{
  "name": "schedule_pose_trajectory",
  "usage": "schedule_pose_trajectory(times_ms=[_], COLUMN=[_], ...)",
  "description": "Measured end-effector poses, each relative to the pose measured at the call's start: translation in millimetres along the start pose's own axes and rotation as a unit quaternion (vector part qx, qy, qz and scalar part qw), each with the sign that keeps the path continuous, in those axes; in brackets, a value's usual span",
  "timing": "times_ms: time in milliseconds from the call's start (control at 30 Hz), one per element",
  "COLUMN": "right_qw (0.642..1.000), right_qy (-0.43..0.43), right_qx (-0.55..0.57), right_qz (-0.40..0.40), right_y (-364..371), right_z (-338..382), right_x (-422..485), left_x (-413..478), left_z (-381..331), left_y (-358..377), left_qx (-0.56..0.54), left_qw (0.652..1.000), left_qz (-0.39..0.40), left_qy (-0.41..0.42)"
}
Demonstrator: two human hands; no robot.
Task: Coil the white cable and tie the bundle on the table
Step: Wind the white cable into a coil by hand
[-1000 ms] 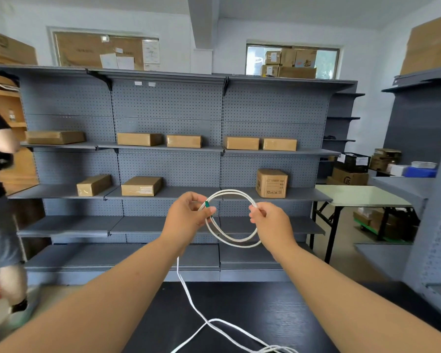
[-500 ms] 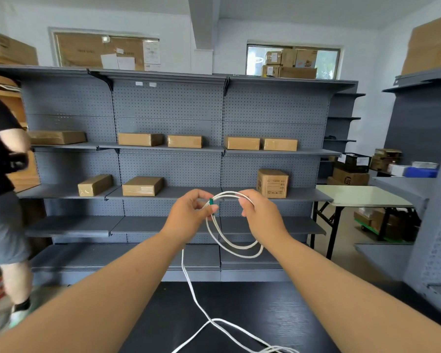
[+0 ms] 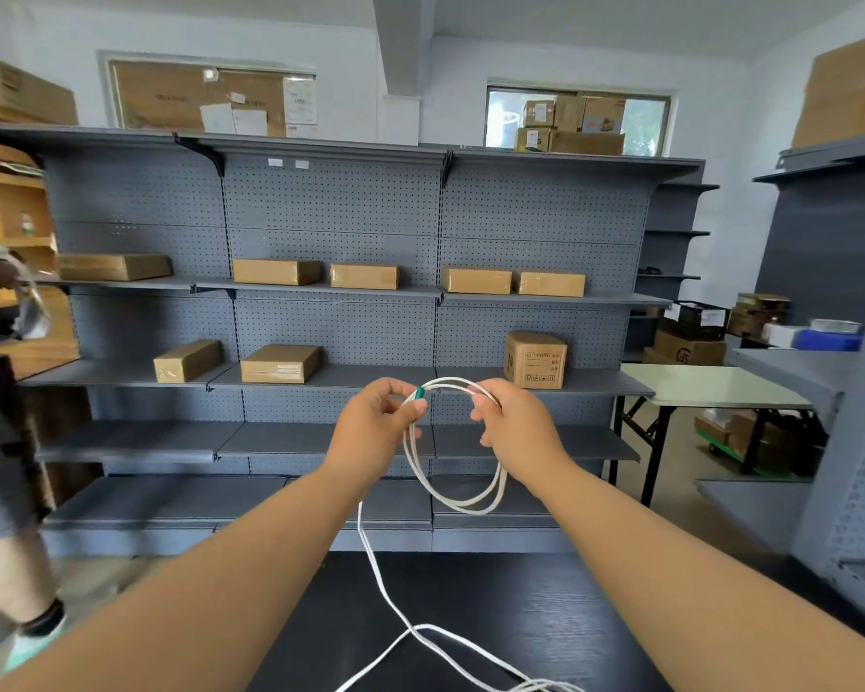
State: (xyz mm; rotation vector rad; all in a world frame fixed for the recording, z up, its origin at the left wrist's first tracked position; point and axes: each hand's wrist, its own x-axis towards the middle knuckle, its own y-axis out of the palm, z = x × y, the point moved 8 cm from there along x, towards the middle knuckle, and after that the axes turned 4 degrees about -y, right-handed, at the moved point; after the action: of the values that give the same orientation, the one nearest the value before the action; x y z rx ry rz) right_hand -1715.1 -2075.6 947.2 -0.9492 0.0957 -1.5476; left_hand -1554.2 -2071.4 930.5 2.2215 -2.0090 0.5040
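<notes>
Legible markings: one partial mark only.
A brown carton [image 3: 686,350] low at the right, beyond the shelving, bears a dark circular logo that appears to read "JS". The upright carton [image 3: 535,359] on the grey shelf [image 3: 590,384] carries printed lines and a row of handling symbols, too small to read. The sheets [image 3: 298,104] pinned to the cork board [image 3: 171,99] and two small white tags [image 3: 288,163] on the pegboard are illegible.

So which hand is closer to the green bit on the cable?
Left. The left hand pinches the cable right beside the green bit; the right hand holds the cable farther along, apart from it.
</notes>
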Motion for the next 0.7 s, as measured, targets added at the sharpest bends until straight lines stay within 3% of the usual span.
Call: schedule_pose_trajectory(times_ms=[167,400,700], right_qw=[0.995,0.957,0.983], right_qy=[-0.046,-0.073,-0.023], right_qx=[-0.081,-0.264,-0.169], right_qz=[0.044,0.094,0.067], right_y=[4.6,13.5,9.9], right_z=[7.7,11.4,-0.4], right_x=[0.0,0.4,2.1], left_x=[2.9,3.2,-4.4], left_z=[-15.6,-19.1,2.5], left_y=[0.6,11.6,13.9], left_qx=[0.141,0.233,0.123], left_qw=[0.988,0.968,0.992], left_qz=[-0.002,0.015,0.012], left_qy=[0.066,0.089,0.029])
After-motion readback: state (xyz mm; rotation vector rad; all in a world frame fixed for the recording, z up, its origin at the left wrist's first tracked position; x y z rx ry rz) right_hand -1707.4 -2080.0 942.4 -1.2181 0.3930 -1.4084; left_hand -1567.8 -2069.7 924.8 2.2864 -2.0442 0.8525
